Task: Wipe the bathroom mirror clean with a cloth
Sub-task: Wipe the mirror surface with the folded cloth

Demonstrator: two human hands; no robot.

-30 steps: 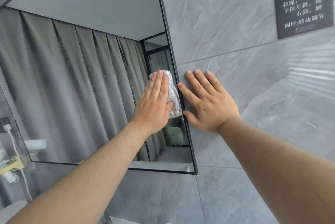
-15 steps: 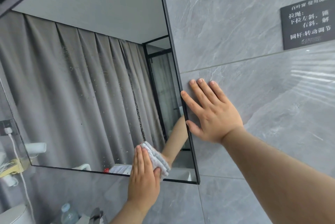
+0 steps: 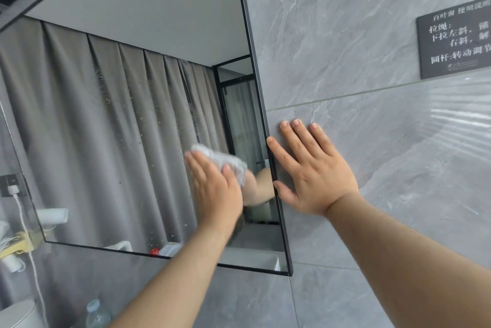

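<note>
The cloth (image 3: 228, 161) is blurred, mostly hidden under the left hand (image 3: 214, 192)

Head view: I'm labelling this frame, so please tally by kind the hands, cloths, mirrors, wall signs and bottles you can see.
hands: 2, the left hand and the right hand
cloth: 1
mirror: 1
sign: 1
bottle: 1
total: 6

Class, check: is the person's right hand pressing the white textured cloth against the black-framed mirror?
No; the right hand lies flat on the grey marbled wall tile, and the left hand presses the cloth.
</note>
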